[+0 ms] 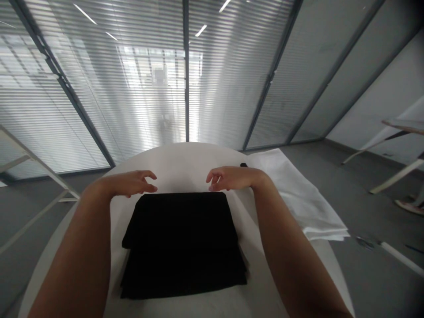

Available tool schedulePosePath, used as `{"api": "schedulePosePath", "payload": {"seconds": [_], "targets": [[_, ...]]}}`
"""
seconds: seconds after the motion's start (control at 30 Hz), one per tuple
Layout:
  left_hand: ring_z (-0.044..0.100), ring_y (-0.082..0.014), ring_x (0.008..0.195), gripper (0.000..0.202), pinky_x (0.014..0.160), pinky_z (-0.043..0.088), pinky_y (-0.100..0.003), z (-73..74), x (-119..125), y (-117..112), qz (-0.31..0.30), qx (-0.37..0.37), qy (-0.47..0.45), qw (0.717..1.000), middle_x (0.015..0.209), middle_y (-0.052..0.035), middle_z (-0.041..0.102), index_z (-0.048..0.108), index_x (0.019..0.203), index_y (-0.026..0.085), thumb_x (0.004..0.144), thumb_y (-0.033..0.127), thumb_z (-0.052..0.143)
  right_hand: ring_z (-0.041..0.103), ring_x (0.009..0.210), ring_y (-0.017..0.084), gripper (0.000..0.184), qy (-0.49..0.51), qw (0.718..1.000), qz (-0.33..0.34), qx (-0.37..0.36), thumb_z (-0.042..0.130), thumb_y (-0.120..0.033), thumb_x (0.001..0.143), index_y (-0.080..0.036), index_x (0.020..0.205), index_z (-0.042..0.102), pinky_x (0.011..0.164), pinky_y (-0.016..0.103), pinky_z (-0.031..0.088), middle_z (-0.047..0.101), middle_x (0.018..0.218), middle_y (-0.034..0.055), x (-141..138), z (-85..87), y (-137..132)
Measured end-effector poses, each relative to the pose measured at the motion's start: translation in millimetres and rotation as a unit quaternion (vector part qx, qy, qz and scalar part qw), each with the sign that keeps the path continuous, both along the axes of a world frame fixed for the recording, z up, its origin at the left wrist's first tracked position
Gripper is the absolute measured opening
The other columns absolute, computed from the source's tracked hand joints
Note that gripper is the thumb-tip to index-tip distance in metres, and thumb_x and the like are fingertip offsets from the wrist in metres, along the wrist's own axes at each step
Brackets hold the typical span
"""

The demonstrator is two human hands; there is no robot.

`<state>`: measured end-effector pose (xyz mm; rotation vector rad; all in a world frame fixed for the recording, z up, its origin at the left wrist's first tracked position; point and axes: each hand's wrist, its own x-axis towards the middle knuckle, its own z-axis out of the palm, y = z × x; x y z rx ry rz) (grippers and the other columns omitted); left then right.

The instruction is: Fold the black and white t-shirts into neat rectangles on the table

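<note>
A folded black cloth lies on the round white table in front of me, its layers stacked and uneven along the near edge. My left hand hovers by its far left corner, fingers curved and apart, holding nothing. Over the far right corner is my right hand, also with bent, parted fingers and nothing in them. Both hands face each other across the cloth's far edge. Whether the fingertips touch the fabric I cannot tell.
Folded white fabric hangs over the table's right edge, with a small black item beside it. Glass partitions with blinds stand behind the table. A white frame is at left; at right, table legs and a person's foot.
</note>
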<state>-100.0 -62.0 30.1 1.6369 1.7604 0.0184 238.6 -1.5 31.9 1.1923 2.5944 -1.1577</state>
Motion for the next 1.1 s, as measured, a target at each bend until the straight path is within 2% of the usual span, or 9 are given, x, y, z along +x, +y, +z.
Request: {"api": "schedulePosePath", "payload": {"seconds": [0.1,0.2,0.37,0.57,0.7,0.77,0.87,0.93,1.1], "targets": [[0.061,-0.0353,0.108,0.081,0.059,0.056,-0.030,-9.8,10,4,0.010,-0.026,0.004,1.000,0.128,-0.0169,0.059,0.051,0.134,0.023,0.063,0.059,0.068,0.063,0.088,0.021,0.061,-0.068,0.997,-0.005,-0.047,0.072,-0.051,0.071,-0.020,0.122,0.056,0.059,0.026,0.053,0.057,0.125,0.0114,-12,-11.1,1],[0.067,-0.0346,0.093,0.085,0.053,0.056,-0.032,-13.8,17,3,0.051,-0.056,-0.004,0.997,0.119,-0.0199,0.064,0.047,0.138,0.021,0.065,0.058,0.068,0.064,0.091,0.023,0.072,-0.092,0.993,-0.004,-0.080,0.074,-0.050,0.067,-0.022,0.129,0.050,0.058,0.029,0.055,0.050,0.135,0.0121,-23,-19.3,-1],[0.069,-0.0308,0.068,0.086,0.044,0.054,-0.035,-23.1,24,-4,0.117,-0.102,0.022,0.988,0.114,-0.0206,0.066,0.035,0.145,0.022,0.072,0.055,0.065,0.062,0.101,0.028,0.065,-0.106,0.993,0.046,0.011,0.069,-0.054,0.072,-0.024,0.128,0.054,0.077,0.037,0.053,0.058,0.127,0.0102,-35,-36.3,-6],[0.068,-0.0281,0.061,0.079,0.042,0.052,-0.036,-44.2,26,-36,0.159,-0.038,0.028,0.986,0.114,-0.0249,0.064,0.042,0.136,0.015,0.078,0.069,0.047,0.055,0.113,0.030,0.060,-0.073,0.984,0.027,0.158,0.050,-0.056,0.088,-0.022,0.137,0.049,0.095,0.042,0.043,0.059,0.123,0.0145,-25,-56.8,-37],[0.068,-0.0290,0.065,0.075,0.042,0.051,-0.034,-51.7,27,-65,0.190,0.015,0.048,0.981,0.110,-0.0231,0.065,0.044,0.133,0.016,0.081,0.071,0.039,0.044,0.125,0.031,0.055,-0.038,0.959,-0.063,0.273,0.042,-0.051,0.094,-0.023,0.142,0.043,0.098,0.046,0.040,0.050,0.135,0.0153,-16,-66.7,-81],[0.068,-0.0296,0.069,0.073,0.043,0.051,-0.034,-55.4,27,-77,0.200,0.047,0.058,0.977,0.110,-0.0222,0.066,0.042,0.134,0.017,0.082,0.070,0.038,0.037,0.132,0.032,0.057,-0.019,0.946,-0.069,0.315,0.044,-0.052,0.093,-0.026,0.143,0.041,0.101,0.049,0.037,0.044,0.142,0.0137,-12,-70.0,-106],[0.069,-0.0296,0.071,0.070,0.051,0.052,-0.035,-61.8,29,-91,0.201,0.090,0.085,0.972,0.106,-0.0217,0.067,0.042,0.132,0.016,0.086,0.067,0.035,0.024,0.140,0.034,0.071,-0.003,0.947,-0.020,0.321,0.058,-0.059,0.083,-0.030,0.145,0.039,0.106,0.053,0.031,0.035,0.150,0.0103,-7,-75.0,-136],[0.069,-0.0304,0.078,0.064,0.063,0.052,-0.037,-64.9,31,-98,0.187,0.126,0.106,0.969,0.104,-0.0206,0.069,0.045,0.129,0.015,0.089,0.063,0.033,0.022,0.141,0.035,0.071,-0.003,0.950,0.006,0.313,0.065,-0.053,0.080,-0.032,0.144,0.041,0.106,0.053,0.032,0.034,0.152,0.0085,-4,-78.4,-146],[0.068,-0.0309,0.089,0.053,0.074,0.050,-0.038,-62.7,41,-116,0.196,0.178,0.095,0.960,0.099,-0.0161,0.070,0.047,0.122,0.017,0.091,0.057,0.033,0.042,0.130,0.024,0.044,0.033,0.950,0.024,0.309,0.052,-0.021,0.091,-0.030,0.134,0.055,0.107,0.042,0.035,0.055,0.136,0.0036,6,-74.1,-150]]}}
